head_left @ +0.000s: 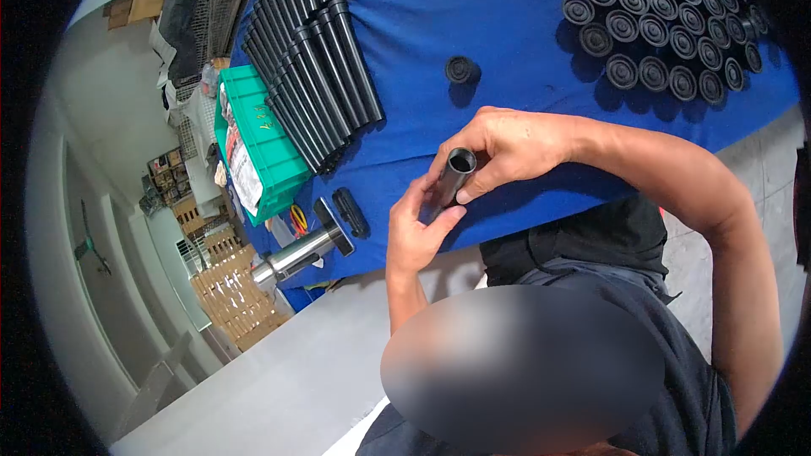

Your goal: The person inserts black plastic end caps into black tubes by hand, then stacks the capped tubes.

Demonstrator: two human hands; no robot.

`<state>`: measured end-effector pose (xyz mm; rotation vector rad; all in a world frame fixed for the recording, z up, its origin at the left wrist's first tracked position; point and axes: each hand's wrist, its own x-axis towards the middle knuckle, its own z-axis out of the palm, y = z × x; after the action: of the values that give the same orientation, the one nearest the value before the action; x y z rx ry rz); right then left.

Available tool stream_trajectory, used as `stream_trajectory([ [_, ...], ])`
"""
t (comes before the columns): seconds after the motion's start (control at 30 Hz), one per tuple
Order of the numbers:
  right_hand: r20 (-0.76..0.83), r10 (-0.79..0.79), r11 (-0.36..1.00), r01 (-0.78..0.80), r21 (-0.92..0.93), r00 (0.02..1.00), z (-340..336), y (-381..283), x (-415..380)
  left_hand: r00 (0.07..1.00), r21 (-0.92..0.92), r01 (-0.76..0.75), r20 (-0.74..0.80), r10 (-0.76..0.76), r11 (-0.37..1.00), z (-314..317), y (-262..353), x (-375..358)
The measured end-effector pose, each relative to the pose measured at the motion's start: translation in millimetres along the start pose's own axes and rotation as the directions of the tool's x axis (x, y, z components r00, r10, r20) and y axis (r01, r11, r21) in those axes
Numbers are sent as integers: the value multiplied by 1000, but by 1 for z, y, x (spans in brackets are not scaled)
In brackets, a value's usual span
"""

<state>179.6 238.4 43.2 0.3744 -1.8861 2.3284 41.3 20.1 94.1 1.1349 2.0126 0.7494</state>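
Note:
A short black tube (456, 171) is held between both hands above the blue cloth, its open round end facing up toward the camera. My left hand (416, 228) grips its left side, with the thumb near the lower part. From the right, my right hand (507, 152) wraps round the tube, thumb and fingers pressed on its side. The tube's lower end is hidden by the fingers. A single black round ribbed piece (459, 69) stands on the cloth beyond my hands.
Many black ribbed round pieces (655, 29) stand at the upper right. Rows of long black tubes (317, 67) lie at the upper left, beside a green crate (269, 139). A silver metal cylinder on a stand (296, 255) and a black oblong object (350, 211) are at the table's near left.

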Motion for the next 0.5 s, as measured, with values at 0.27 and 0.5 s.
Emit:
stream_trajectory([
  [0.27,-198,-424,449,16,-893,884,-12,-7,-3,983,-383,60,-138,-121,922,0,-4,0],
  [0.5,-239,-250,67,-230,-971,938,-32,27,8,979,-974,-127,-94,178,188,17,-29,21],
])
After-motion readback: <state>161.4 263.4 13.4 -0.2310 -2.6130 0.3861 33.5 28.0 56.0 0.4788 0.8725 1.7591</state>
